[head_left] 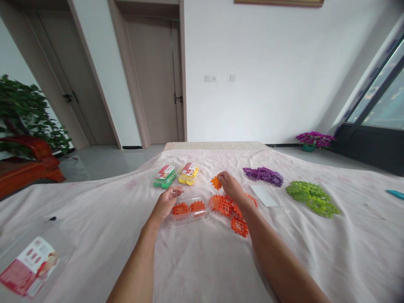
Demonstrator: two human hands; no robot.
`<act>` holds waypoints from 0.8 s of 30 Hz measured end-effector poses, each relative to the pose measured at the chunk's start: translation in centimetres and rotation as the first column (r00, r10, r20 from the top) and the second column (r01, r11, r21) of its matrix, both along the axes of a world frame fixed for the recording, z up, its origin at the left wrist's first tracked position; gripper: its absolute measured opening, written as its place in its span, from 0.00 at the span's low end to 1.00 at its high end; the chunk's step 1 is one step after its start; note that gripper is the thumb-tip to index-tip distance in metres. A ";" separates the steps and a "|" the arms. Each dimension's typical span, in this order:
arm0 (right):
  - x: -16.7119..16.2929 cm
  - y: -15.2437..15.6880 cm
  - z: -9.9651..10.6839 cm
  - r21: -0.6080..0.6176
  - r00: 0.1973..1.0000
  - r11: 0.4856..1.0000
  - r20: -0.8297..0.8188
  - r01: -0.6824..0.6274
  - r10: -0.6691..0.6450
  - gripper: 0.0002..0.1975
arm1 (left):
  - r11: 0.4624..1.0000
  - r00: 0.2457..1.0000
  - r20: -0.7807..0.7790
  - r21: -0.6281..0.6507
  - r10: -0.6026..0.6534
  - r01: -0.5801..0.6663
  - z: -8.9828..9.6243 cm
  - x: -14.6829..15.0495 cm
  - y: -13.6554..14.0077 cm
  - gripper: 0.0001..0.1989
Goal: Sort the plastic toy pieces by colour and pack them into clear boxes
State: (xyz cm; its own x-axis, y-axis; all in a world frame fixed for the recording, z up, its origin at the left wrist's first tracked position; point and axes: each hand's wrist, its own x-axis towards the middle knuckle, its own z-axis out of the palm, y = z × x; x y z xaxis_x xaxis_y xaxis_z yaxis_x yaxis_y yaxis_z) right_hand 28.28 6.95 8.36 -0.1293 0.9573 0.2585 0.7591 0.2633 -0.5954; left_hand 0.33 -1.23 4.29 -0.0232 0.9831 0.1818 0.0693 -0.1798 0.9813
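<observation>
The tile (216, 182) is a small, flat, roughly square piece of light orange with square notches and teeth along its edges; its face looks solid. It is pinched at its right edge between the thumb and fingers of the right hand (231, 186), so that grip is closed on it, just beyond the far left part of the orange pile (224, 207). The pile is a redder orange, its tiles toothed the same way and overlapping, some with a window-like grid cut through the middle. Left of it lies a clear box (205, 216) with more orange pieces inside. The left hand (166, 203) is at the box's far left side, fingers bent; whether its grip is closed on the rim I cannot tell. Farther off are a green pack (164, 176) and, to its right, a yellow pack (188, 174), each with a red-and-white label. A bigger label (30, 266) at the near left, white above and red below, carries small red pictures and a pale block at its bottom edge. The print on all three is too small to read.
</observation>
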 end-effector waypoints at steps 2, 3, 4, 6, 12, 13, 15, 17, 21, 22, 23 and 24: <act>-0.8 -0.1 0.4 -0.010 0.991 0.997 -0.110 -0.078 0.076 0.13 | 1.000 1.000 0.006 -0.005 0.000 0.000 0.0 0.0 0.0 0.16; -1.2 -0.3 0.6 -0.023 0.979 0.991 -0.159 -0.133 0.128 0.13 | 1.000 1.000 0.009 -0.008 -0.001 0.001 0.1 0.0 0.0 0.16; -1.7 -0.6 0.8 -0.038 0.962 0.980 -0.198 -0.198 0.187 0.13 | 1.000 1.000 0.010 -0.010 -0.002 0.003 0.1 0.1 0.0 0.15; -2.7 -1.4 1.3 -0.057 0.925 0.947 -0.239 -0.317 0.296 0.15 | 1.000 1.000 0.012 -0.011 -0.005 0.005 0.2 0.2 -0.1 0.15; -5.9 -4.3 1.3 -0.052 0.896 0.897 -0.108 -0.439 0.432 0.16 | 0.999 0.999 0.028 -0.011 -0.040 0.040 0.2 0.7 -0.2 0.15; -6.4 -4.5 1.2 -0.069 0.888 0.887 -0.087 -0.457 0.451 0.15 | 0.999 0.999 0.030 -0.011 -0.045 0.046 0.1 0.8 -0.2 0.15; -7.2 -4.8 0.8 -0.102 0.873 0.867 -0.059 -0.488 0.485 0.12 | 0.998 0.998 0.030 -0.012 -0.054 0.054 0.1 1.0 -0.1 0.16; -7.8 -4.9 0.5 -0.104 0.868 0.862 -0.042 -0.497 0.495 0.11 | 0.998 0.998 0.032 -0.014 -0.060 0.060 0.1 1.1 -0.1 0.16; -8.8 -5.1 0.2 -0.115 0.850 0.843 -0.037 -0.525 0.525 0.11 | 0.998 0.997 0.054 -0.026 -0.056 0.058 0.0 1.1 -0.1 0.15; -9.0 -5.1 0.2 -0.127 0.844 0.835 -0.038 -0.535 0.535 0.12 | 0.998 0.996 0.062 -0.034 -0.057 0.059 0.0 1.2 -0.1 0.15; -9.1 -5.2 0.1 -0.140 0.840 0.830 -0.036 -0.540 0.541 0.13 | 0.997 0.996 0.069 -0.048 -0.060 0.063 0.1 1.2 -0.1 0.15; -9.2 -5.3 0.1 -0.150 0.840 0.828 -0.026 -0.540 0.542 0.14 | 0.996 0.995 0.076 -0.061 -0.064 0.069 0.1 1.2 -0.1 0.15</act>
